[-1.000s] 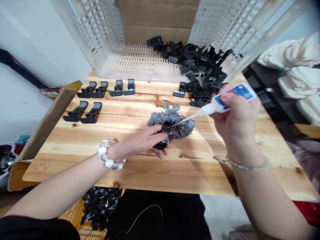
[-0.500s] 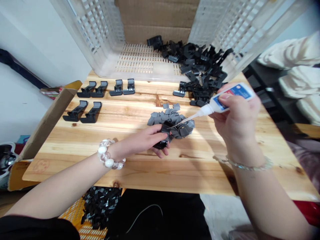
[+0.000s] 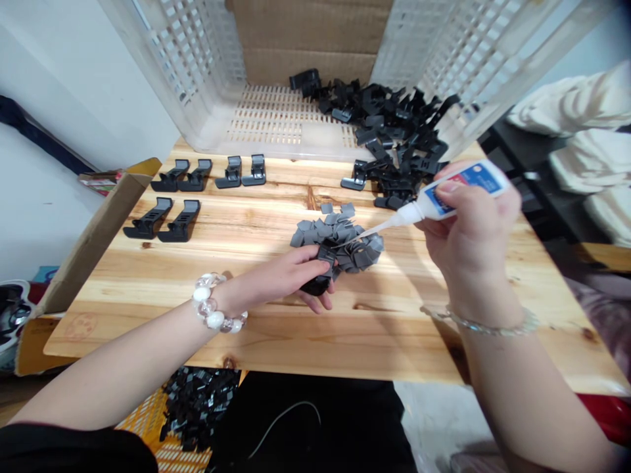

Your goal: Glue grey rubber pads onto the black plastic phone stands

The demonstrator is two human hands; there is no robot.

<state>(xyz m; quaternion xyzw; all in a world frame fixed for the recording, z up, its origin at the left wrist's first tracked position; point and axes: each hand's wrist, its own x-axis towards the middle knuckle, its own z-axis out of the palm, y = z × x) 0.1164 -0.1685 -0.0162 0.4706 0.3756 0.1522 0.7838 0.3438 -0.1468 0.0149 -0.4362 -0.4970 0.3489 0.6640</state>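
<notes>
The left arm (image 3: 133, 368) is extended inward from the lower left corner, slanted up toward the right. The left wrist (image 3: 235, 293) is held almost straight, and the back of the left hand (image 3: 280, 276) is turned to view, its digits closed in a pinch; lower fingertips are seen curled underneath. The right arm (image 3: 527, 394) is angled up from the lower right. The right hand (image 3: 463, 220) is raised higher in view, its thumb pressed down and its fingers wrapped below (these are partly hidden). The two hands are held apart.
</notes>
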